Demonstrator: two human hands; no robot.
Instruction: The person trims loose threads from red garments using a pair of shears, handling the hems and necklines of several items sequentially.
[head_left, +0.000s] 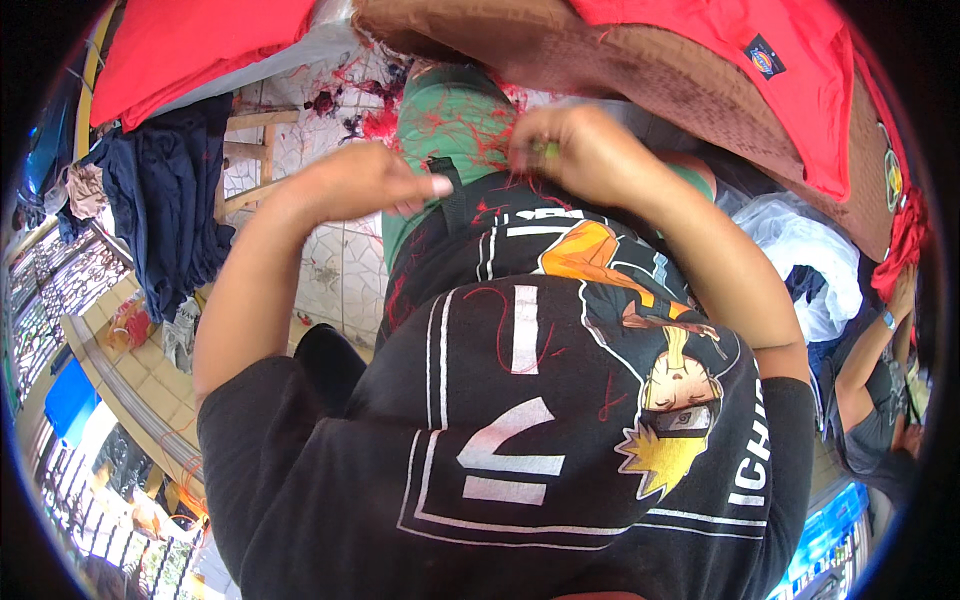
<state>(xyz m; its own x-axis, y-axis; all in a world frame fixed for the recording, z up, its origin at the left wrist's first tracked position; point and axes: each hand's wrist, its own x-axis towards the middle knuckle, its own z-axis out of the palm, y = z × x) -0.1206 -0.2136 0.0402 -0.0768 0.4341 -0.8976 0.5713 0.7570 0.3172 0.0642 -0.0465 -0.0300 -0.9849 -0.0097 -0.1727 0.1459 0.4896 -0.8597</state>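
Observation:
My left hand [368,182] is over my lap with its fingers curled and its thumb pressed against a black fabric strip [455,205]. Opposite it, my right hand [575,145] is closed and smeared by motion. A small yellow-green thing [546,150] shows at its fingers, too blurred to name. Beneath both hands are my green shorts [450,115], strewn with loose red threads. More red threads cling to my black printed shirt [480,380].
Red cloth [190,50] lies at the far left; a red garment [740,70] with a dark tag covers the brown surface [600,60] at far right. Dark clothes [170,200] hang at left. White plastic bags [800,250] and another person's arm [870,350] are at right. Thread scraps litter the tiled floor [325,270].

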